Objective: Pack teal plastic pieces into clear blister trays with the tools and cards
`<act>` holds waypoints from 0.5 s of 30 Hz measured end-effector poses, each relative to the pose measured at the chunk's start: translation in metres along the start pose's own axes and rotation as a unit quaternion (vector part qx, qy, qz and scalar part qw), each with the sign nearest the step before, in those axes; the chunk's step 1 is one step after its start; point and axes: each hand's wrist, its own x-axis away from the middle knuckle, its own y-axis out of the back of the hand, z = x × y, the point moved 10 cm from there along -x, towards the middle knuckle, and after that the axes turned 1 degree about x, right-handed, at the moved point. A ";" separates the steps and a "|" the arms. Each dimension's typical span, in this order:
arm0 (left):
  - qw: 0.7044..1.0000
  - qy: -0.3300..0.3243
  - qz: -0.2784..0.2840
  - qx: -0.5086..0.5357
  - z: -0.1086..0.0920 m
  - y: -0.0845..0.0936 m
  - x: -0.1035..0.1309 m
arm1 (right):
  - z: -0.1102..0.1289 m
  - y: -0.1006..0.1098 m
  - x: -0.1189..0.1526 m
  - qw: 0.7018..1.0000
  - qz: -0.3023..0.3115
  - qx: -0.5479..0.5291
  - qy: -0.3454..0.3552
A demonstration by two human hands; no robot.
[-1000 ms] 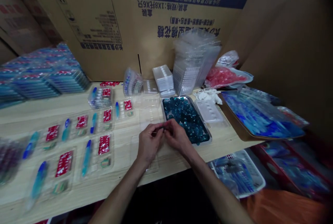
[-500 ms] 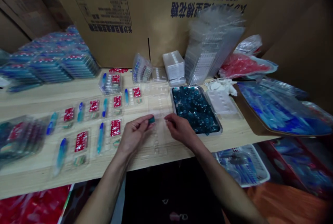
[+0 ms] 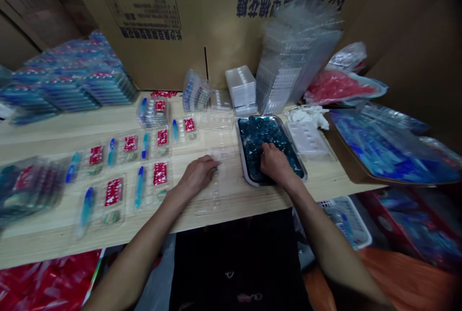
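My left hand [image 3: 198, 174] is closed in a pinch above a clear plastic blister tray [image 3: 217, 200]. A small teal piece [image 3: 216, 169] shows at its fingertips, mostly covered by them. Over to the right, my right hand [image 3: 277, 164] reaches down into a metal tray [image 3: 244, 169] filled with glossy teal pieces [image 3: 258, 130]. Its fingers are bent together among the pieces, and whatever they grip is hidden. Left of my left hand lie several clear packs, each with a blue pen-shaped item [image 3: 139, 187] and a red packet [image 3: 160, 174].
Stacks of filled packs [image 3: 68, 92] stand at the back left. Tall nested clear trays [image 3: 285, 70] and a white stack [image 3: 241, 89] back onto a large carton [image 3: 202, 17]. At right are a white tray [image 3: 308, 140] and a carton of blue items [image 3: 382, 147].
My right hand has moved right, from above the clear blister tray into the teal pieces. My left hand has shifted slightly and turned, still pinching the small teal piece.
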 end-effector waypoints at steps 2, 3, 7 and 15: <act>1.000 -0.004 0.003 -0.003 0.002 -0.005 0.002 | 0.000 -0.002 0.001 1.000 0.007 -0.009 0.019; 1.000 -0.004 -0.001 0.000 0.003 -0.005 0.004 | 0.000 -0.003 0.001 0.999 0.010 -0.012 0.029; 0.996 0.026 -0.073 0.050 0.002 0.012 0.012 | -0.009 0.005 0.001 0.996 -0.042 -0.073 0.032; 0.801 0.249 -0.126 0.530 -0.023 -0.014 -0.016 | 0.013 0.043 0.020 0.898 -0.225 -0.357 0.121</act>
